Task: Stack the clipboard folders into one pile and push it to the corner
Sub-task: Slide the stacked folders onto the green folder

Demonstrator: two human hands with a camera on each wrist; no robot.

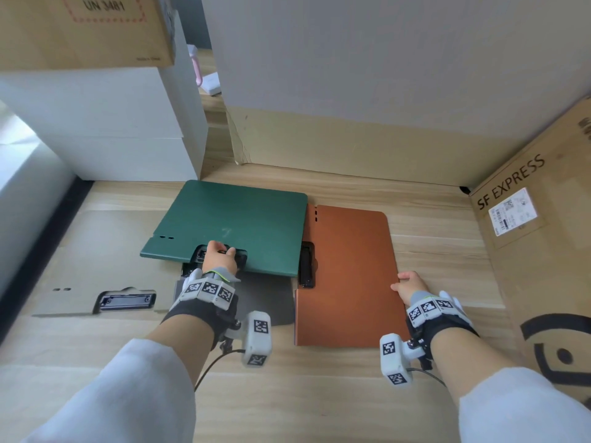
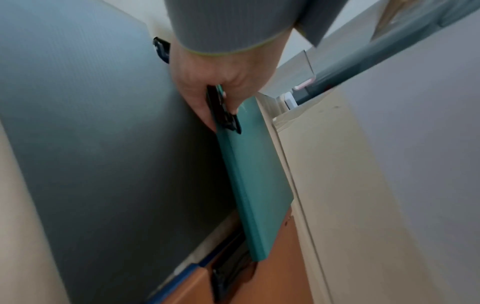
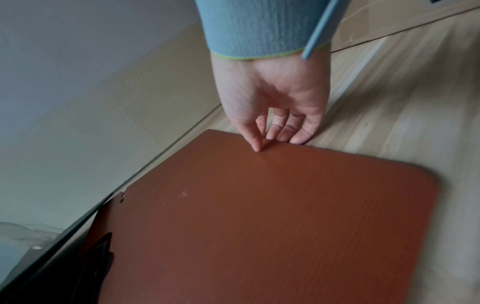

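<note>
My left hand (image 1: 220, 255) grips the green clipboard folder (image 1: 230, 225) at its black clip, near edge raised and tilted over a grey folder (image 1: 265, 298) lying flat beneath. In the left wrist view the fingers (image 2: 221, 98) curl round the clip of the green folder (image 2: 254, 174), beside the grey folder (image 2: 91, 144). To the right lies the orange folder (image 1: 348, 276), clip toward the green one. My right hand (image 1: 407, 284) pinches its right edge, thumb (image 3: 255, 144) on top of the orange folder (image 3: 259, 216), fingers at the edge. A beige folder (image 1: 105, 251) lies flat at the left.
White boxes (image 1: 112, 123) stand at the back left. A large board (image 1: 383, 75) closes the back, and a cardboard box marked SF EXPRESS (image 1: 543, 251) walls the right side. They meet in the far right corner. The wooden table (image 1: 319, 394) runs toward me.
</note>
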